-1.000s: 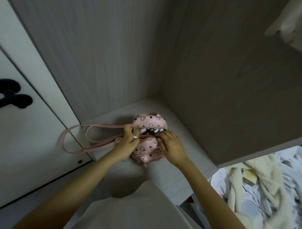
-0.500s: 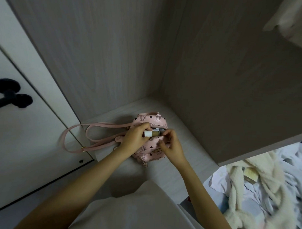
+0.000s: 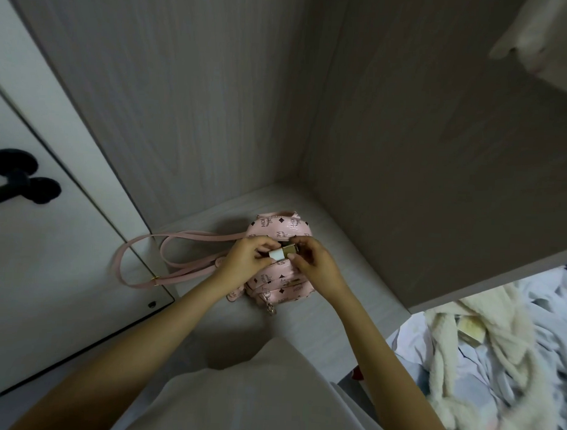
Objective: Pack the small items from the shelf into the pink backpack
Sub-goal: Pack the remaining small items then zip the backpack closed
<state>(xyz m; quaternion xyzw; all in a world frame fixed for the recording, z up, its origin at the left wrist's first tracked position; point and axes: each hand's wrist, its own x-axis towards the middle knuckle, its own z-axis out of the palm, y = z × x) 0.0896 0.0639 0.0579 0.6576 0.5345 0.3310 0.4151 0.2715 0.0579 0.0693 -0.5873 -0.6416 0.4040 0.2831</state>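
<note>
Head view, looking down into a pale wood-grain cupboard bay. On the shelf (image 3: 304, 331), toward the far corner where the back and right panels meet: the pink backpack (image 3: 277, 226), lying flat, printed with small dark marks, a gold zip pull dangling at its near end. Trailing from its left side: long pink straps (image 3: 204, 234), looping out to the left as far as the cabinet door, a small gold buckle on the nearer one.

Over the middle of the backpack: a small item (image 3: 282, 251), white at its left end, dull gold at its right, perhaps a tiny bottle or tube. Held from both sides. Left hand (image 3: 242, 261) reaching in from the left, fingers curled, thumb and fingertips pinching the white end. Right hand (image 3: 317, 267) reaching in from the right, fingers curled round the gold end. Both hands low against the backpack's upper face.

Left of the bay: a white cabinet door (image 3: 65, 271) with a black handle (image 3: 20, 180). Lower right, below shelf level: a heap of clothes (image 3: 529, 320), pale bluish cloth with a cream fleecy garment (image 3: 482, 366) on top. Top right corner: a pale cloth (image 3: 551, 53) hanging into view. Bottom centre: the person's grey top (image 3: 253, 400), bare forearms stretching from it to the backpack.
</note>
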